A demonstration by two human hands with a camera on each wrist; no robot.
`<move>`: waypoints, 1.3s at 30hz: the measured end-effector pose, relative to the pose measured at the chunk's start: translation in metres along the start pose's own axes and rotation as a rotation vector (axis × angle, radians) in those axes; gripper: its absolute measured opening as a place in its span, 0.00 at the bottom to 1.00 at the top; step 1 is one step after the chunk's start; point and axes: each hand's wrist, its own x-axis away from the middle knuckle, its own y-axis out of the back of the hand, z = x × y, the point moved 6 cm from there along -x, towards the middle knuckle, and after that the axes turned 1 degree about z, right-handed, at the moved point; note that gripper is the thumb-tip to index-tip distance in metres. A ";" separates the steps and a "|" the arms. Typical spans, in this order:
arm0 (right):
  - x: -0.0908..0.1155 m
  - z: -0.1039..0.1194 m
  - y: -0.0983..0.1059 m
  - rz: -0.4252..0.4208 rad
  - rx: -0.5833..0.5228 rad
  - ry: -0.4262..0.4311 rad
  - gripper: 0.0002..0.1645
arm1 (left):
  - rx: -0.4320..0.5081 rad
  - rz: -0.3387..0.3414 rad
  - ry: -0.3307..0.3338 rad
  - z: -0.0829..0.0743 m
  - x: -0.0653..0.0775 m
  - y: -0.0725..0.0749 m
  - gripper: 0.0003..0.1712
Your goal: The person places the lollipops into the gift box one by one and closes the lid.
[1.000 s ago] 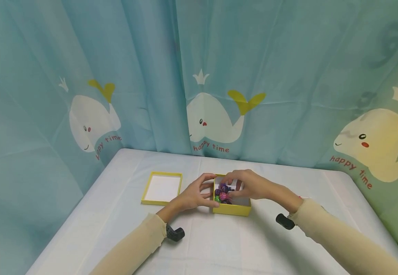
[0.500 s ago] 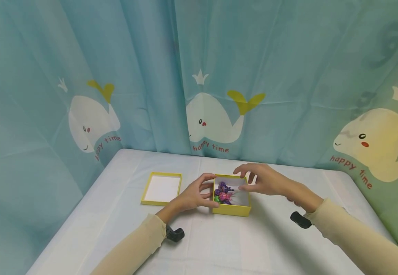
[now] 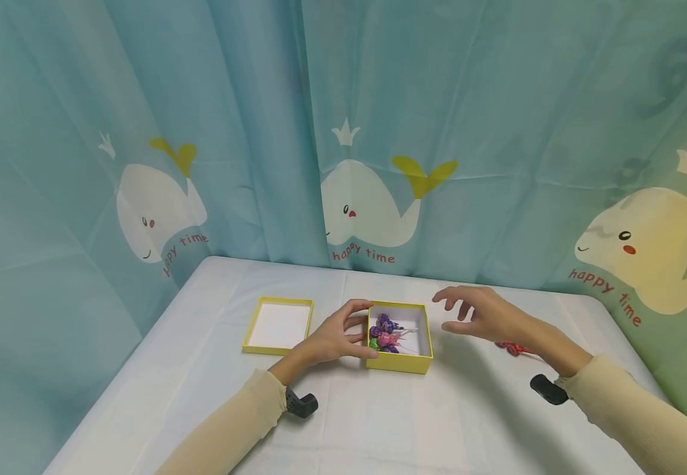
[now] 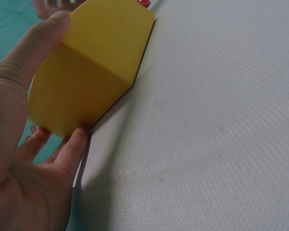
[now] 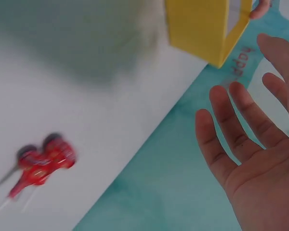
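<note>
A yellow box [image 3: 403,363] with a white inside stands on the table, its top uncovered. Inside, toward its left, lie several wrapped lollipops [image 3: 386,338] in purple, pink and green, white sticks pointing right. My left hand [image 3: 333,335] holds the box by its left side, thumb at the near corner and fingers at the far one; the left wrist view shows the thumb [image 4: 43,38] along the box's upper edge. Right of the box, my right hand [image 3: 486,315] hovers with fingers spread and nothing in them. Red lollipops [image 5: 44,161] lie on the table, partly behind the right forearm in the head view.
A yellow-rimmed white lid [image 3: 277,323] lies left of the box, inner side up. The white-covered table [image 3: 367,429] ends at the back and sides against a blue-green curtain [image 3: 260,132] printed with whales.
My right hand has come up out of the box and moved right, past its right edge. Red lollipops on the table have come into sight. The left hand and the box stay in place.
</note>
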 end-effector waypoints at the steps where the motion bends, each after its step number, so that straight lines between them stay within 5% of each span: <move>1: 0.004 -0.003 0.001 0.000 -0.001 -0.014 0.27 | 0.000 -0.001 0.001 0.000 0.000 0.000 0.54; 9: 0.038 -0.032 0.005 -0.002 -0.057 -0.135 0.26 | 0.005 -0.010 0.008 0.002 0.000 0.001 0.54; 24: 0.101 -0.073 0.015 -0.221 0.178 0.012 0.32 | -0.012 -0.006 0.002 0.000 0.001 0.002 0.54; 39: 0.111 -0.096 -0.009 -0.246 0.170 0.001 0.25 | -0.016 -0.004 0.005 0.002 -0.001 0.001 0.54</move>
